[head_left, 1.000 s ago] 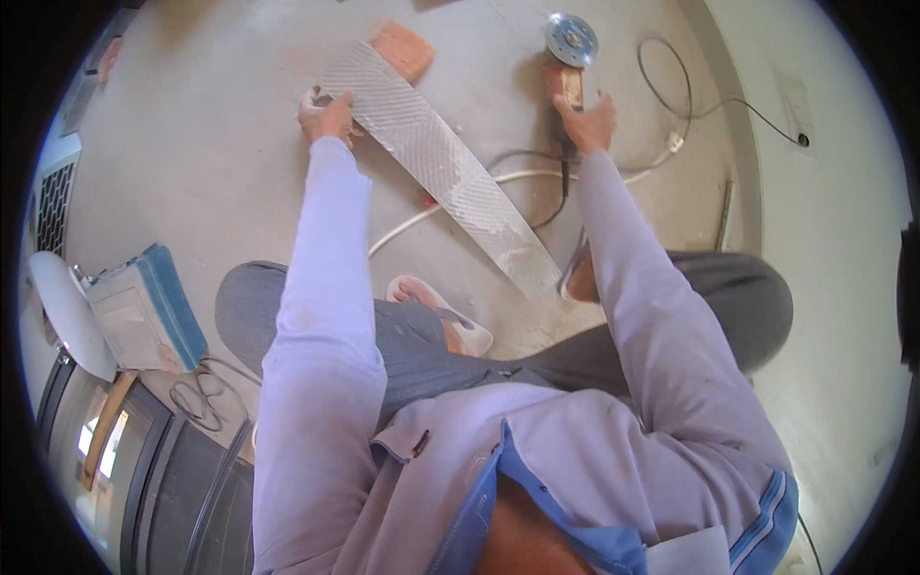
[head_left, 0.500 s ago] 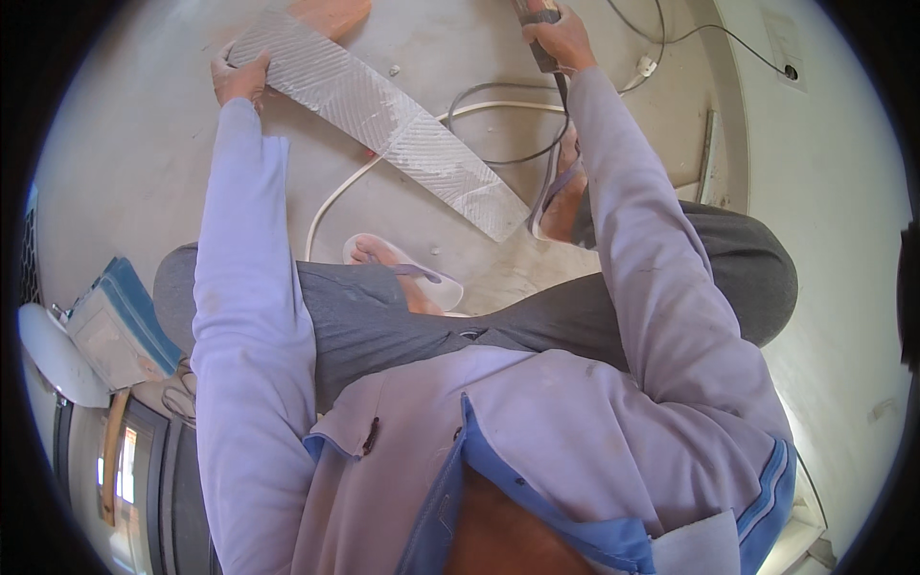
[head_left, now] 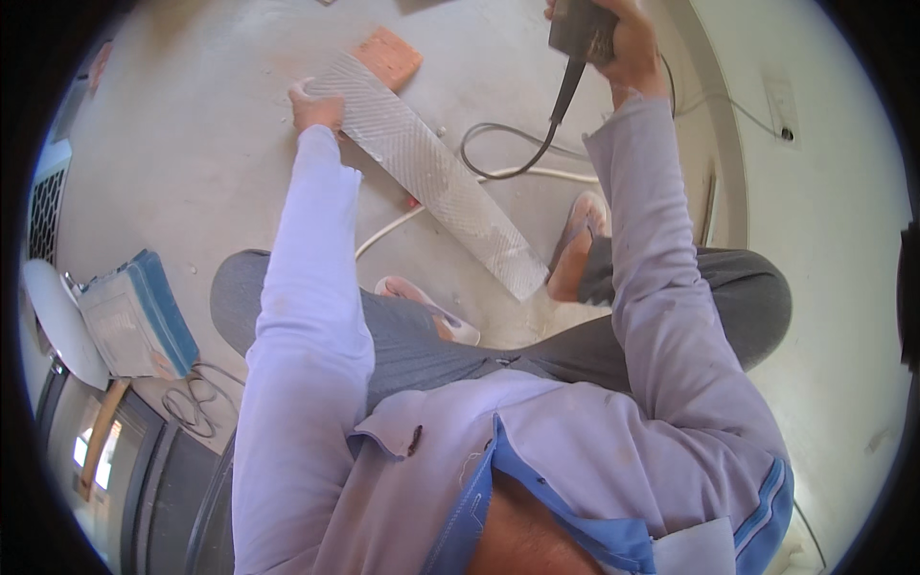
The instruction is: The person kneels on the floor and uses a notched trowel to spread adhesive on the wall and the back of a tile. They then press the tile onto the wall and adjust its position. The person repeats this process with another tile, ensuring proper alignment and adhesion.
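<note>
My left hand [head_left: 317,105] is closed on the far left end of a long, narrow tile strip [head_left: 446,177]. Diagonal ridges run along the strip's upper face, and its near end reaches down beside my right foot. An orange brick [head_left: 391,57] lies by the far end, partly hidden by the strip. At the upper right, my right hand [head_left: 632,48] grips a dark corded power tool [head_left: 578,31] clear of the strip. The picture's top edge cuts off the tool's working end, and its black cord [head_left: 565,94] hangs toward me.
A pale hose or cable [head_left: 393,230] passes beneath the strip. At left, a blue-and-white box [head_left: 144,316] stands beside a round white object [head_left: 62,321] and a loose grey cord [head_left: 196,398]. The wall at right has a socket [head_left: 784,113] with a plug in it.
The view has shifted, with the strip and my left hand now lower and farther right in it. My right hand has turned and come up with the power tool, whose cord now hangs more visibly.
</note>
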